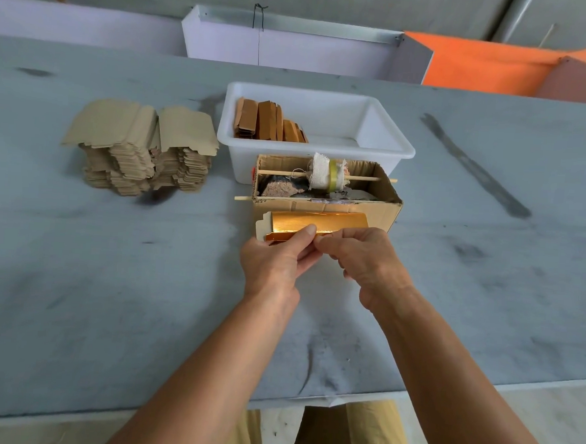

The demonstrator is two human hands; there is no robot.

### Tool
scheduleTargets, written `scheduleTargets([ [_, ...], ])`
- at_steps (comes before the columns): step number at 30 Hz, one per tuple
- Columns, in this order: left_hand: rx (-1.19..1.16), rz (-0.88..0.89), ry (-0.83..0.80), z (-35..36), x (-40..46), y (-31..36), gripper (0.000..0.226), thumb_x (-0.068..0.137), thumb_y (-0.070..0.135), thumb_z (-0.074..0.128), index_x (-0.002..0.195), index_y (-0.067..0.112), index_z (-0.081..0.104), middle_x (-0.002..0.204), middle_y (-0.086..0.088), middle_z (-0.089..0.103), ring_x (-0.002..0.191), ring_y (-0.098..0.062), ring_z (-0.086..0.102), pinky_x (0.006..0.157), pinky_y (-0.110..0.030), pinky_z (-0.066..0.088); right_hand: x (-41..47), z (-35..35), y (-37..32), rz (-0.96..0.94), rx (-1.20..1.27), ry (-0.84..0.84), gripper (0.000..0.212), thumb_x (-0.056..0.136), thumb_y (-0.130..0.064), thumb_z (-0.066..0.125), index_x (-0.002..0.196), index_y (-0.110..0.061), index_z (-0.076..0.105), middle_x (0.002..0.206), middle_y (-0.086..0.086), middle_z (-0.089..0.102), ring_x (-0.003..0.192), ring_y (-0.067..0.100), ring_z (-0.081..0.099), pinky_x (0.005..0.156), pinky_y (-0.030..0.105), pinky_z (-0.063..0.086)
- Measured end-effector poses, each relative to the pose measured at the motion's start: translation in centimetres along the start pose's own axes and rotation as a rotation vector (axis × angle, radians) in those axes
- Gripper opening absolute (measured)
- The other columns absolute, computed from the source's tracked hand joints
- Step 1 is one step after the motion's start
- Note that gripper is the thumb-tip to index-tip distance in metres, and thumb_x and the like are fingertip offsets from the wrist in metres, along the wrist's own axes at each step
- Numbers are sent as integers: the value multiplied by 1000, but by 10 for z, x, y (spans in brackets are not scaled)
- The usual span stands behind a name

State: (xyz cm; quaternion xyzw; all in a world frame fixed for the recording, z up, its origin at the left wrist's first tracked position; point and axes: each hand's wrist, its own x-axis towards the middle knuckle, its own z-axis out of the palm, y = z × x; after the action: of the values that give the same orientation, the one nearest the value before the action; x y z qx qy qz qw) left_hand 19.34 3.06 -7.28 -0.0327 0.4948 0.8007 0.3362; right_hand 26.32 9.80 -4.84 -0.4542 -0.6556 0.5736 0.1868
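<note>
Grey table (75, 277): white tub (389, 131) holds brown cards (267, 120); left hand (275, 258) and right hand (365, 257) pinch gold card (319, 221).

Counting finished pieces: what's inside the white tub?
Folded brown card pieces stand at the left end of the white tub; the visible floor elsewhere is bare. Its near wall hides their bases and the front floor.

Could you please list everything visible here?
gold card: one, shiny gold, held before the cardboard box
cardboard box: one, brown, mid-table
tape roll: one, yellowish, on a stick across the box
white tub: one, white, behind the box
folded pieces: several, brown, in the tub
flat card stack: one pile, tan, left of tub
table: one, grey, under everything
left hand: one, pinching the gold card
right hand: one, pinching the gold card
</note>
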Motion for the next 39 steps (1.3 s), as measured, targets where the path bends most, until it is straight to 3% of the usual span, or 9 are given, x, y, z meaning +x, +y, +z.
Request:
scheduleTargets([
  [12, 13, -6, 20, -1, 0, 2, 37, 71, -6, 75, 103, -14, 59, 83, -22, 69, 66, -26, 71, 61, -33, 60, 3, -2, -4, 48, -60, -15, 20, 78, -15, 72, 61, -9, 63, 54, -2, 48, 59, 11, 42, 54, 24, 30],
  [15, 7, -16, 35, 0, -1, 2, 37, 71, -8, 75, 103, -16, 59, 81, -22, 68, 63, -26, 70, 58, -32, 59, 3, -3, -5, 52, -75, -25, 14, 77, -14, 72, 75, -1, 68, 54, -1, 46, 56, 10, 40, 53, 24, 30],
  [21, 12, -7, 82, 5, -1, 3, 38, 71, -8, 74, 105, -13, 58, 74, -16, 67, 53, -18, 67, 52, -27, 57, 5, -3, -5, 40, -100, -39, 32, 75, -13, 72, 93, 12, 64, 66, 8, 42, 54, 11, 35, 53, 24, 29],
  [23, 18, -16, 93, 6, -1, 3, 34, 72, -7, 74, 102, -12, 59, 73, -14, 66, 51, -16, 66, 51, -26, 56, 6, -2, -3, 20, -106, -32, 31, 74, -14, 73, 91, 11, 65, 67, 8, 43, 54, 11, 35, 51, 24, 29],
  [26, 20, -59, 100, 7, 0, 2, 20, 74, -4, 73, 90, -5, 62, 72, -12, 66, 50, -13, 64, 53, -25, 58, 6, -1, 1, -47, -119, -10, 20, 74, -15, 76, 72, 4, 69, 58, 5, 49, 52, 11, 40, 49, 23, 32],
  [29, 19, -88, 123, 7, 3, 2, 18, 75, -1, 73, 90, 0, 62, 75, -10, 66, 57, -13, 63, 58, -23, 56, 6, 0, 7, -147, -155, 26, 23, 75, -14, 75, 56, -7, 65, 39, -8, 43, 36, 3, 34, 39, 16, 31],
  [31, 23, -95, 138, 8, 4, 2, 25, 75, 2, 73, 97, 1, 62, 76, -9, 67, 58, -12, 64, 60, -23, 55, 5, 1, 10, -231, -203, 70, 22, 77, -14, 74, 57, -8, 67, 34, -12, 42, 30, 4, 34, 33, 12, 26],
  [34, 15, -107, 138, 10, 4, 3, 32, 74, 4, 74, 104, 1, 62, 77, -7, 68, 57, -10, 65, 61, -23, 51, 1, 4, 13, -336, -278, 145, 21, 78, -19, 73, 58, -16, 68, 36, -17, 48, 36, 1, 44, 36, 10, 28],
  [39, 24, -95, 141, 11, 4, 2, 35, 74, 4, 75, 106, -1, 63, 75, -6, 67, 57, -10, 64, 59, -22, 48, -2, 8, 18, -320, -233, 227, 15, 78, -25, 76, 64, -19, 73, 44, -14, 52, 41, 3, 46, 46, 20, 36],
])
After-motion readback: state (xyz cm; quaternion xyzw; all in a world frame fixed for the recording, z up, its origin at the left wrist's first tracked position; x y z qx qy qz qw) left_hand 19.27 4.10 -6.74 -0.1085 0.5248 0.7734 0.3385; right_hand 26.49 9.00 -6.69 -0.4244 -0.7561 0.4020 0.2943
